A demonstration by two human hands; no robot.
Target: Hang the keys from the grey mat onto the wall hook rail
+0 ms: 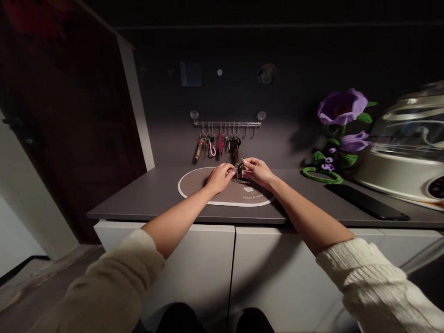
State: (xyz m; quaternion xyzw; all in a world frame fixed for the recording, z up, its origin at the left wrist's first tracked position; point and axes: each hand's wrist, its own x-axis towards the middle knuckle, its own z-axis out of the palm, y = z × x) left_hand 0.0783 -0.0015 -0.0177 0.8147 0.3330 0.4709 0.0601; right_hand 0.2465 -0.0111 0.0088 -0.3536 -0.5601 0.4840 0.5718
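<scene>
**Grey counter, two hands on one key bunch**

Grey countertop spans white cabinet doors. At its right end sits a pale domed appliance, then purple fabric flowers and a flat black phone. An oval brown mat with a white rim lies in the middle. On the wall above it, a clear hook rail carries several hanging key bunches. Over the mat's far edge, the left hand and right hand meet, fingertips pinched narrow on a small dark key bunch held between them, just above the mat.
</scene>
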